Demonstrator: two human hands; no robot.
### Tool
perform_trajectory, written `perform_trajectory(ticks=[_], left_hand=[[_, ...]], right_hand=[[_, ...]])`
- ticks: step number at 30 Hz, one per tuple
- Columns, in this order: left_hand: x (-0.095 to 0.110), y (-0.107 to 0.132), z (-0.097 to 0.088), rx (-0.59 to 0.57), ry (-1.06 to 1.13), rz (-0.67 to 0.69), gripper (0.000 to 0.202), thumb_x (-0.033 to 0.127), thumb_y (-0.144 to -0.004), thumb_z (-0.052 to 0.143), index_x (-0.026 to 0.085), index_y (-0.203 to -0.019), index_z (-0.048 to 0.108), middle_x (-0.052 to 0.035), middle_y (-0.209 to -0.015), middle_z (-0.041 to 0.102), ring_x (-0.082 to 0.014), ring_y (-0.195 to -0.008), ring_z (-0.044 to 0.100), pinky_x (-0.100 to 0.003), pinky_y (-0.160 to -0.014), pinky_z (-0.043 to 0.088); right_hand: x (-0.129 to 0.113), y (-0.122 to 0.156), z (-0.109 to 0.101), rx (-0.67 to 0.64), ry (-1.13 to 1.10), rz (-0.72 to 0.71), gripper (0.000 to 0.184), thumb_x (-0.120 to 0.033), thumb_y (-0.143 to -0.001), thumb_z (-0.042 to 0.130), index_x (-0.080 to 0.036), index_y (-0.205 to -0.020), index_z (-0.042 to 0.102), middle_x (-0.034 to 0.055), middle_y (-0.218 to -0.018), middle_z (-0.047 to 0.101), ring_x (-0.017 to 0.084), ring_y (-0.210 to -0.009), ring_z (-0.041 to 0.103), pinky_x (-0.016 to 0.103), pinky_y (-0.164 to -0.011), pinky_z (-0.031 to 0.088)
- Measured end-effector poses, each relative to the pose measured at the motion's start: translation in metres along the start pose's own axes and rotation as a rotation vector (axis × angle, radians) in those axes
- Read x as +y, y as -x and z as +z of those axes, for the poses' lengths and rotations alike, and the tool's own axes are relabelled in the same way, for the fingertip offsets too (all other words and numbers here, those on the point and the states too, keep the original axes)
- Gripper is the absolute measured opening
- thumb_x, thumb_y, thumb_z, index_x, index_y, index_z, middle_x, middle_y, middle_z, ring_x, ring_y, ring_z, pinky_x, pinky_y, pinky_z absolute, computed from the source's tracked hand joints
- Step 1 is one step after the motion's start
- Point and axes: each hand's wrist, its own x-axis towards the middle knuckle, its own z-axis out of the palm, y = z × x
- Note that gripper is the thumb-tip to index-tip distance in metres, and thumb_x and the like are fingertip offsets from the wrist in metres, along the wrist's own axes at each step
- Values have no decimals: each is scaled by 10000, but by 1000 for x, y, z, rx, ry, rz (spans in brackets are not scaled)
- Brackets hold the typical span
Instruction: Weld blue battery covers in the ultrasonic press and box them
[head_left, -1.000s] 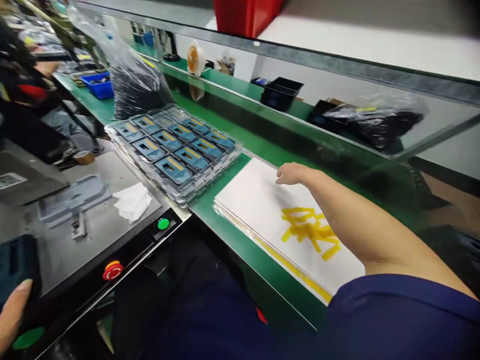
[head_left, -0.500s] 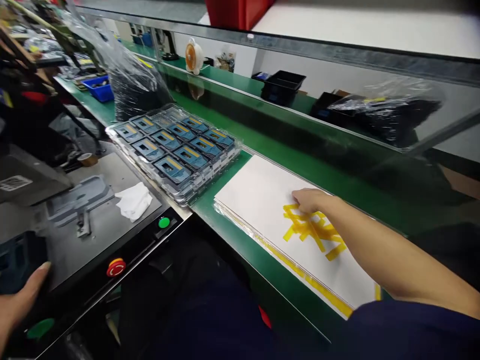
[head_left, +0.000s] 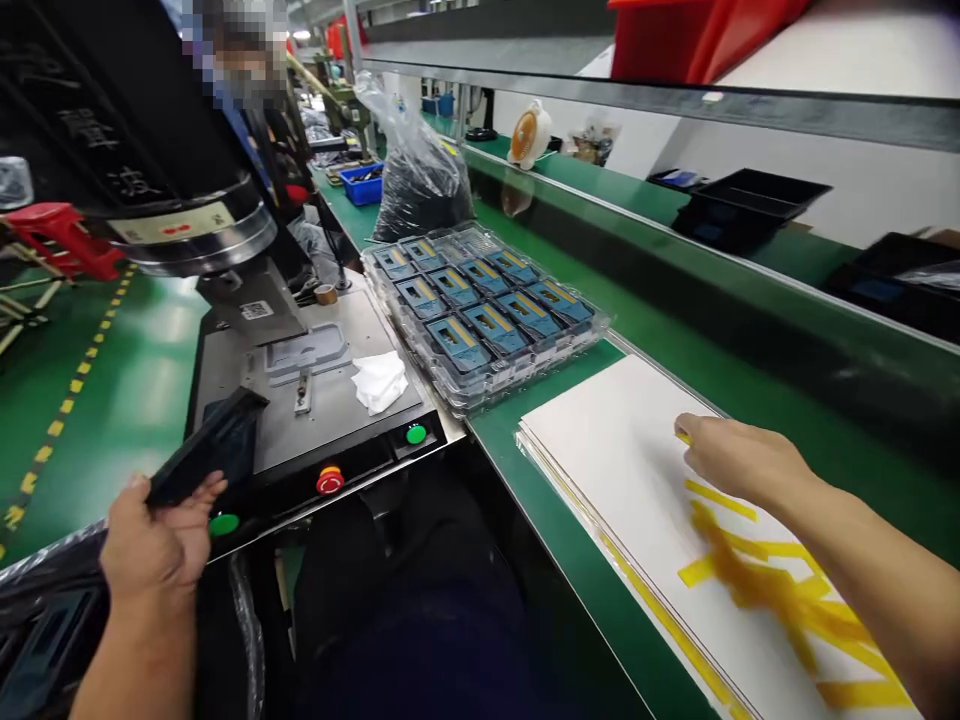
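My left hand (head_left: 161,530) grips a dark blue-black plastic housing (head_left: 214,450), tilted, with the thumb and fingers at its lower edge. It is over the front left of the machine's metal base. My right hand (head_left: 739,455) is closed in a pinch above a stack of white sheets (head_left: 600,430), and a bit of yellow strip (head_left: 682,437) shows at the fingertips. Below that hand, several loose yellow strips (head_left: 780,590) lie crisscrossed on the top sheet, partly blurred. A grey fixture (head_left: 309,350) sits on the machine base (head_left: 360,330) under the press head (head_left: 255,310).
Between machine and sheets, a clear tray (head_left: 517,370) holds several blue-black housings with yellow strips. A white cloth (head_left: 380,382), green buttons (head_left: 416,434) and a red emergency stop (head_left: 330,480) are on the machine. A plastic bag (head_left: 424,190) stands behind; a metal-edged shelf (head_left: 540,75) crosses above.
The view has swung left, showing more of the machine. My left hand has come further into view with the housing, now tilted. My right hand has lifted from the strips with a yellow bit in its fingers.
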Motion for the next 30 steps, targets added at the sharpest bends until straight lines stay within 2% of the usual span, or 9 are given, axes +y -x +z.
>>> perform_trajectory(ticks=[3,5,8,11,14,18,22,27,30], left_hand=[[-2,39,0,-138,169,-227,314,362,-885,367,182,-956,614,-28,-810,709,-218,-677,665,-356,-540,557],[-9,63,-3,-264,210,-422,339,393,-908,384,177,-1026,618,-61,-845,714,-216,-679,673,-369,-570,567],[-28,94,-7,-454,238,-721,471,478,-924,372,113,-1118,597,-138,-882,708,-207,-642,674,-301,-528,538],[-46,114,-12,-560,283,-889,612,571,-911,325,71,-1158,577,-185,-927,701,-203,-616,668,-258,-481,495],[-55,125,-19,-605,314,-948,661,596,-903,299,62,-1185,566,-201,-980,695,-210,-629,669,-255,-477,482],[-60,129,-27,-636,347,-957,655,583,-905,288,67,-1205,557,-190,-996,695,-221,-644,673,-268,-489,483],[-66,131,-32,-711,355,-976,627,552,-891,316,70,-1217,549,-184,-1020,691,-250,-694,688,-292,-538,491],[-74,130,-27,-798,366,-1035,575,459,-850,425,111,-1306,470,-196,-1141,656,-340,-998,656,-444,-818,483],[-79,129,-20,-797,365,-1089,553,474,-885,400,99,-1279,499,-209,-1224,615,-344,-1061,628,-490,-909,430]], right_hand=[[-65,20,-5,-100,-104,-309,143,-215,-661,612,-310,-765,590,42,-734,667,242,-670,611,374,-628,433],[-111,39,0,-137,-389,-457,174,-353,-693,603,-332,-866,608,13,-723,659,229,-656,613,381,-649,471],[-177,71,18,-279,-859,-610,298,-499,-670,653,-333,-918,639,6,-733,654,219,-661,615,384,-643,510],[-233,99,43,-449,-1233,-598,321,-482,-648,739,-312,-908,658,1,-714,647,184,-628,603,367,-630,530],[-275,117,67,-570,-1490,-500,316,-417,-652,774,-275,-909,659,-4,-728,657,146,-585,588,331,-596,525],[-303,126,92,-724,-1612,-368,320,-359,-615,800,-239,-875,657,-10,-741,671,119,-594,589,285,-593,511],[-308,127,106,-846,-1598,-287,336,-355,-590,806,-221,-857,652,-5,-739,677,129,-648,602,272,-600,497],[-305,132,115,-863,-1571,-292,319,-343,-592,793,-220,-852,654,-20,-707,656,123,-621,579,261,-569,474],[-304,139,119,-880,-1513,-340,293,-366,-613,776,-228,-844,659,-20,-686,648,127,-603,571,273,-572,478]])
